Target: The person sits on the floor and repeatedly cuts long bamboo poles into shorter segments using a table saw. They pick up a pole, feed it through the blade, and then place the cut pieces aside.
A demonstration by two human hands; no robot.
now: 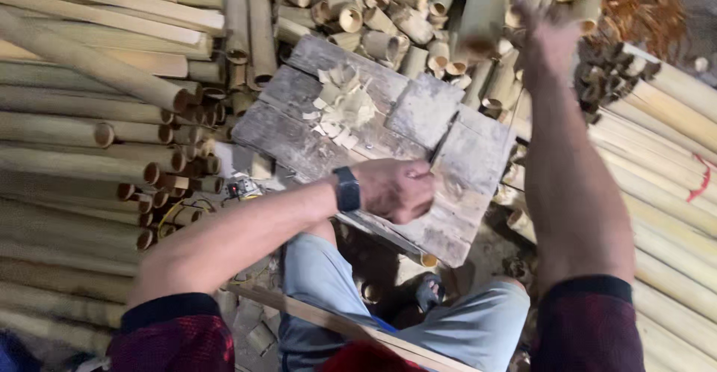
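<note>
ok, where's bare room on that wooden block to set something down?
Free: the block's near-left corner, below the shavings, and its far-right slab beyond the left hand. Crowded: shavings at the far-left, bamboo poles all around, cut pieces beyond, under the right hand.

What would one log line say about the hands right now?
left hand: fist resting on wooden block, gripping thin blade | right hand: blurred, reaching to short bamboo pieces | chips: on block

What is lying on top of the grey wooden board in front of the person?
On the grey weathered wooden board lie pale bamboo chips near its far end. The left hand rests closed on the board with a thin dark blade poking out; whatever lies under that hand is covered.
</note>
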